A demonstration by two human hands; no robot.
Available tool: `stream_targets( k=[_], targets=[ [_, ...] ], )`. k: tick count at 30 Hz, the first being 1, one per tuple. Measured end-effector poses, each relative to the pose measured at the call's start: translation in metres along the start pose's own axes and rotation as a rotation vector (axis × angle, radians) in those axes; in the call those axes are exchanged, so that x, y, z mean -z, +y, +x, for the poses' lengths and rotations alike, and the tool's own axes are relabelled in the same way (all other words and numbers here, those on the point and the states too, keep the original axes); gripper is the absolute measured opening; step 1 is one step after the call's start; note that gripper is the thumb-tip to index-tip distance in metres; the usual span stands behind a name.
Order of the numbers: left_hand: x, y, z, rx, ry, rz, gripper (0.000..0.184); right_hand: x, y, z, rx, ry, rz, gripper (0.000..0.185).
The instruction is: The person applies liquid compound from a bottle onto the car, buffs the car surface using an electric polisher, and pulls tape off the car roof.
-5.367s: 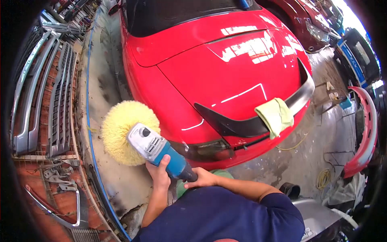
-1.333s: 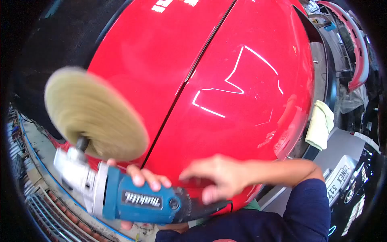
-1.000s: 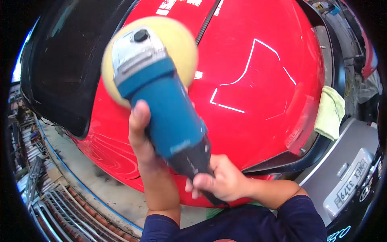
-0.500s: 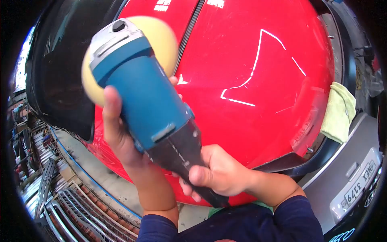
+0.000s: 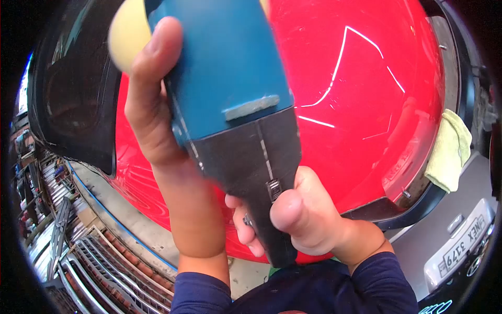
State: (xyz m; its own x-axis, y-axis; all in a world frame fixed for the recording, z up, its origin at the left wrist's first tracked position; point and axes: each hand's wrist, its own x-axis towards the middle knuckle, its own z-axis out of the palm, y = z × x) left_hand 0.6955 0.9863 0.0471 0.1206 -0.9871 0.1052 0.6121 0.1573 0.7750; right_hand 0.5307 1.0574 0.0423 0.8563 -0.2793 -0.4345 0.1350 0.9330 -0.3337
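Both hands hold a blue and black polisher (image 5: pixel 230 68) over the red car panel (image 5: pixel 366 94). My left hand (image 5: pixel 151 110) grips the left side of its blue body, thumb on top. Around the narrow black rear handle wraps my right hand (image 5: pixel 308 214), its thumb lying near the switch. At the upper left, part of the yellow round pad (image 5: pixel 128 39) shows beyond the body. The polisher's head is cut off by the top of the view, so I cannot tell whether the pad touches the panel.
A yellow-green cloth (image 5: pixel 449 152) hangs over the panel's right edge. Black windscreen glass (image 5: pixel 78 94) lies to the left. A grey car part with a licence plate (image 5: pixel 463 246) stands at lower right. Metal grilles (image 5: pixel 110 272) and a blue hose (image 5: pixel 125 230) are at lower left.
The polisher has come closer to the camera, and its head has moved up out of view. Both hands still grip it; my left hand has moved up with it.
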Motion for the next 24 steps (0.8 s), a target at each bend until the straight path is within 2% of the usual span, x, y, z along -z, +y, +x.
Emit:
stream_targets(
  k=[3,5,9,10,13,16,17,19,24],
  targets=[
    [0.018,0.018,-0.036,0.187,0.188,0.112,0.096,-0.001,0.008,0.000,-0.001,-0.057,0.066,0.104],
    [0.017,0.021,-0.051,0.198,0.213,0.010,0.099,0.001,0.017,0.000,0.001,-0.112,0.109,0.097],
    [0.030,0.030,-0.077,0.173,0.213,-0.009,0.103,-0.002,0.033,-0.004,0.041,-0.220,0.135,0.056],
    [0.031,0.030,-0.079,0.134,0.195,-0.026,0.104,-0.002,0.031,-0.005,0.022,-0.223,0.102,0.056],
    [0.015,0.023,-0.074,0.100,0.290,-0.004,0.089,-0.001,0.029,-0.004,0.041,-0.189,0.019,0.057],
    [0.005,0.021,-0.044,0.150,0.346,0.090,0.088,0.004,0.002,0.000,0.086,-0.156,-0.046,0.068],
    [0.007,0.024,-0.024,0.242,0.271,0.060,0.085,0.003,-0.003,0.003,0.146,-0.079,-0.094,0.074],
    [0.028,0.021,0.010,0.358,-0.029,-0.119,0.089,0.002,-0.024,0.009,0.217,-0.005,-0.143,0.082],
    [0.021,0.008,0.077,0.286,-0.128,0.175,0.083,0.010,-0.067,0.028,0.385,0.059,-0.143,0.092]
  ],
)
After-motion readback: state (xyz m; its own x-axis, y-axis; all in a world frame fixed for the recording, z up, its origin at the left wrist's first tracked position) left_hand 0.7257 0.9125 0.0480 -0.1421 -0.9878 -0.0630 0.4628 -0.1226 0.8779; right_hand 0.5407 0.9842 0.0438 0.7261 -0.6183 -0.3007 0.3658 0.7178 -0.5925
